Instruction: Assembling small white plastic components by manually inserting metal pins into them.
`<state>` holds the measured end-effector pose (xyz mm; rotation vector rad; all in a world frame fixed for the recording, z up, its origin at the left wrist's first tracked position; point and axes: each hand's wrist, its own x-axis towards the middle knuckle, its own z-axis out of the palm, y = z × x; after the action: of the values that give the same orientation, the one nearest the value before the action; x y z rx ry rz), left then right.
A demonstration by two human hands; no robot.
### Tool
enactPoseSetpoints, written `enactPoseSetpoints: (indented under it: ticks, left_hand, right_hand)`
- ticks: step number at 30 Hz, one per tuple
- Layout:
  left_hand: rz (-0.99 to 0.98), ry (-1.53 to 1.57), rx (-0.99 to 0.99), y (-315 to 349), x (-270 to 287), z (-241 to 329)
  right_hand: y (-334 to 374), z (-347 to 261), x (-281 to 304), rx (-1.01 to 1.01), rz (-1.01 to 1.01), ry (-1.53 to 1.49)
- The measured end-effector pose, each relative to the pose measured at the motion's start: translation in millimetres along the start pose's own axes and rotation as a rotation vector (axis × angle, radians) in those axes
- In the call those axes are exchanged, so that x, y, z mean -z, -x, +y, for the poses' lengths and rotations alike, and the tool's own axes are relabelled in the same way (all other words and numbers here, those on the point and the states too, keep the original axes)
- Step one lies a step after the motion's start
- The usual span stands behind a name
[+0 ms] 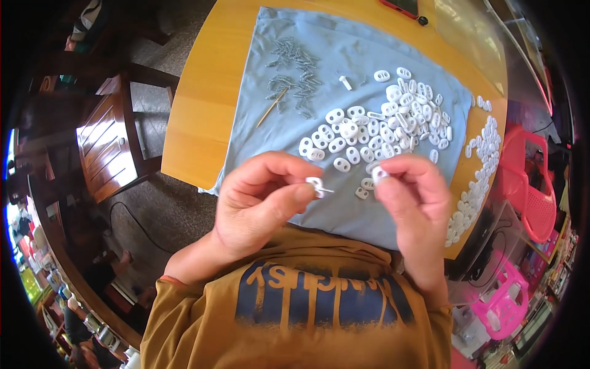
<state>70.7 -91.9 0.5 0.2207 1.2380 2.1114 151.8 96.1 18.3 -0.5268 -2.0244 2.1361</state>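
Above the near part of a light blue cloth point(246, 141), my left hand point(255, 206) pinches a small white plastic piece point(316, 187) between thumb and forefinger. A thin pale pin sticks out of it to the right. Opposite, my right hand point(415, 194) has thumb and forefinger closed on a white oval two-hole piece point(380, 173). The two pieces are apart. Just beyond my hands lies a pile of similar white two-hole pieces point(387, 123). A few more point(362, 192) are beside my right fingertips.
Small metal springs point(298, 74) lie on the cloth's far left, with a thin wooden stick point(271, 108). A small white peg point(345, 82) is near the middle. More white pieces point(479, 166) line the yellow table's right edge. A phone point(401, 6) sits at the back; pink plastic chairs point(522, 184) stand right.
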Motion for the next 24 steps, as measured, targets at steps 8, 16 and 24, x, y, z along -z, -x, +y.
enactPoseSetpoints:
  ticks: [8,16,24]
  left_hand:
    - [-0.033,0.082,0.112,-11.1,-27.9,-3.4]
    - [-0.069,0.152,0.072,-15.8,-33.5,-8.0]
    - [-0.023,0.076,0.102,-18.2,-37.1,-10.0]
  right_hand:
    - [2.3,-3.9,0.0,-0.093,0.038,-0.461]
    - [4.1,0.0,0.7,0.076,0.003,-0.294]
    - [1.0,0.3,4.0,0.290,0.009,0.114]
